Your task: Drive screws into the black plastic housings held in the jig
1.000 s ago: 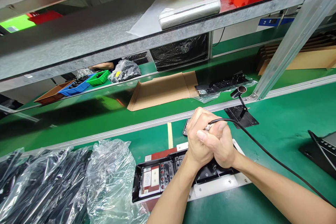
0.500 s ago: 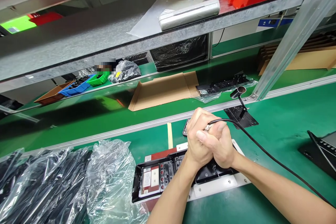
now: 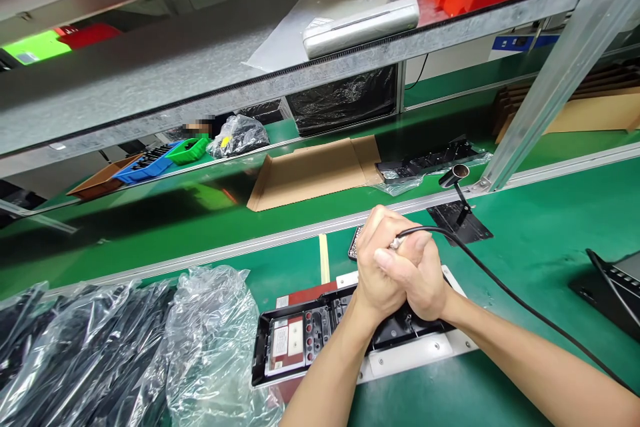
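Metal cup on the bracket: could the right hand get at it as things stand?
Probably, once freed: the metal cup is just beyond the right hand, apparently unblocked, but that hand is clasped with the left hand around the end of the black cable.

The left hand [image 3: 377,273] and right hand [image 3: 427,283] are bare, and both slim, tapering forearms [image 3: 330,367] are uncovered from wrist upward, as far as visible.
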`<state>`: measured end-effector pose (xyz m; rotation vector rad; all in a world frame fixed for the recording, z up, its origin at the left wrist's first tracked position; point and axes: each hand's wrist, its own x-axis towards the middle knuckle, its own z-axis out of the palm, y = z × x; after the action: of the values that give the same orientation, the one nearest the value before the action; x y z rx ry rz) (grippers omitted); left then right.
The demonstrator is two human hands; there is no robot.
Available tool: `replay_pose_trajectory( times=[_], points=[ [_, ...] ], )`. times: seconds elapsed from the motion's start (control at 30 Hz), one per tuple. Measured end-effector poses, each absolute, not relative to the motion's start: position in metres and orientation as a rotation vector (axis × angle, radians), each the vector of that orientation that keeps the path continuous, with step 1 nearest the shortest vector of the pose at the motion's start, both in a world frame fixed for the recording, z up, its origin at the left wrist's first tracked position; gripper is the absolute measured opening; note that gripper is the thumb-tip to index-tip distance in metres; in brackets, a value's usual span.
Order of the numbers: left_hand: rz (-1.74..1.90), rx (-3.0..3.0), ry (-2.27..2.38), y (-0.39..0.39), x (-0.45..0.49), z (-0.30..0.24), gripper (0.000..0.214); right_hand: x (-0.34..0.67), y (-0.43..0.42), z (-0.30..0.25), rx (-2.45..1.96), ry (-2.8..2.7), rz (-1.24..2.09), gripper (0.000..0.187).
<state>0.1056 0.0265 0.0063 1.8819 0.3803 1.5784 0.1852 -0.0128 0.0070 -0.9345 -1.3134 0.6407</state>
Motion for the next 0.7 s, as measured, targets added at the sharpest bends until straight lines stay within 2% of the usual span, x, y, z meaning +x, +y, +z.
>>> replay_pose_trajectory(
  times=[0.17, 0.43, 0.6, 0.7],
  points=[
    [1.576, 1.877, 0.382, 0.0261, 0.1049, 0.0069, 0.017, 0.1860, -0.0127, 0.0063, -0.918, -1.345, 0.634, 0.035],
    [1.583, 1.881, 0.351, 0.0265, 0.1077, 0.0076, 0.015, 0.1881, -0.0141, 0.0027, -0.937, -1.314, 0.602, 0.031],
    [1.560, 1.927, 0.375, 0.0252, 0.1085, 0.0074, 0.023, 0.1902, -0.0152, 0.0078, -0.941, -1.315, 0.547, 0.032],
    [1.548, 1.935, 0.338, 0.0261, 0.1092, 0.0084, 0.029, 0.1925, -0.0142, 0.0088, -0.946, -1.317, 0.502, 0.044]
  ],
)
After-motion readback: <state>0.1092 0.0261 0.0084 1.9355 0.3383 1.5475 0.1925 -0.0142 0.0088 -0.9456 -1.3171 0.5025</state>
